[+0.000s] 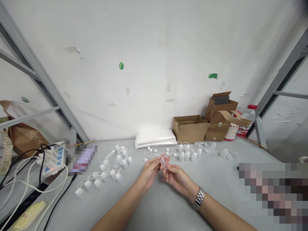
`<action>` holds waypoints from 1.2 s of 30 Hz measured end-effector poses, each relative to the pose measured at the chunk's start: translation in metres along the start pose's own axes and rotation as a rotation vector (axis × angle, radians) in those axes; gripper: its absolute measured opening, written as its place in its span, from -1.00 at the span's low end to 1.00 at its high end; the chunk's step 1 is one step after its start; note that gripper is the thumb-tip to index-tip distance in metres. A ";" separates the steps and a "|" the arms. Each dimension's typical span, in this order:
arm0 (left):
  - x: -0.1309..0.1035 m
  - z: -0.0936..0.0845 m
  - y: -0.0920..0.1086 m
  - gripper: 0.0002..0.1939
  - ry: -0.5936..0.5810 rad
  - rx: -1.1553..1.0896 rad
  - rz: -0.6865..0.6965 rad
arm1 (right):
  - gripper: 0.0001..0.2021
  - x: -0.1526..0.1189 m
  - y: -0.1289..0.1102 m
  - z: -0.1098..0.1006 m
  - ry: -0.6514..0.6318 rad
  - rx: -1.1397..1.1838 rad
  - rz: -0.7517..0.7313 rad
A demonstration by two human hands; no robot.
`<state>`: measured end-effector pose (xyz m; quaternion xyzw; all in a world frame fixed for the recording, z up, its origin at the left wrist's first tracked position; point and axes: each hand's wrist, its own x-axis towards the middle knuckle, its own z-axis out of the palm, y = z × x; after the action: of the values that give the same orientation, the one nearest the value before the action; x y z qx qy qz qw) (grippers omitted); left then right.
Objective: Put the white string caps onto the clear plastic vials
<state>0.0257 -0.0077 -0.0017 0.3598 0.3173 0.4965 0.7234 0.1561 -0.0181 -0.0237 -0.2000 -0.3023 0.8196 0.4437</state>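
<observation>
My left hand (151, 169) and my right hand (177, 178) meet over the middle of the table. Between their fingertips they pinch a small translucent plastic bottle (164, 163), held at a tilt. Just behind my fingers lie several loose white caps (149, 150) with thin loops. To the right stand several small white bottles (187, 156) in rows, some at the back with loops on top. On the left are several more capped bottles (97, 183), some standing and some leaning. A metal watch (199, 198) is on my right wrist.
A stack of white sheets (156, 139) lies against the wall, beside an open cardboard box (191, 130) and a brown paper bag (216, 123). Clear plastic pieces (226, 154) lie to the right. A power strip (54, 162) with tangled cables is at the left edge.
</observation>
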 end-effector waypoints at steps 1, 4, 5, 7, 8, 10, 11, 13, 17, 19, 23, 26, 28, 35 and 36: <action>0.000 0.000 -0.001 -0.63 -0.005 -0.018 -0.004 | -0.76 -0.001 0.000 0.000 -0.009 0.012 -0.001; 0.001 -0.001 -0.003 -0.69 -0.026 -0.049 -0.015 | -0.74 -0.002 -0.001 0.002 -0.029 0.020 0.012; 0.001 -0.002 -0.003 -0.72 -0.023 -0.026 -0.004 | -0.72 -0.002 -0.002 0.002 -0.021 -0.016 0.010; 0.002 -0.003 -0.003 -0.75 0.031 0.060 0.055 | -0.69 -0.001 -0.003 0.003 0.043 -0.181 -0.041; 0.002 -0.004 -0.003 -0.74 0.078 0.111 0.091 | -0.69 0.000 -0.003 0.004 0.097 -0.302 -0.091; 0.002 -0.004 -0.005 -0.73 0.164 0.189 0.135 | -0.70 0.002 -0.003 0.004 0.207 -0.528 -0.200; 0.002 -0.003 -0.005 -0.72 0.181 0.200 0.135 | -0.70 0.003 -0.003 0.004 0.238 -0.598 -0.227; 0.002 -0.002 -0.006 -0.69 0.165 0.169 0.097 | -0.69 0.002 -0.001 0.005 0.209 -0.609 -0.199; 0.002 0.001 -0.003 -0.64 0.120 0.063 -0.023 | -0.66 -0.002 0.002 0.007 0.021 -0.382 -0.042; 0.002 0.001 -0.002 -0.62 0.109 0.077 -0.069 | -0.66 -0.002 0.004 0.008 0.008 -0.326 -0.023; 0.004 -0.001 -0.002 -0.69 0.063 0.074 -0.087 | -0.65 0.000 0.010 0.009 0.073 -0.336 -0.091; 0.003 -0.002 -0.002 -0.74 -0.002 0.035 -0.074 | -0.64 0.001 0.012 0.010 0.120 -0.336 -0.140; 0.002 -0.003 -0.001 -0.74 -0.027 0.027 -0.082 | -0.64 0.000 0.011 0.012 0.124 -0.327 -0.142; -0.001 -0.004 0.003 -0.71 -0.043 0.008 -0.097 | -0.65 -0.001 0.004 0.010 0.059 -0.405 -0.116; -0.001 -0.004 0.003 -0.70 -0.028 0.009 -0.100 | -0.64 0.000 0.004 0.009 0.068 -0.469 -0.123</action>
<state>0.0208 -0.0070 -0.0013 0.3536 0.3268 0.4532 0.7502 0.1484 -0.0227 -0.0198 -0.3063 -0.4808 0.6912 0.4440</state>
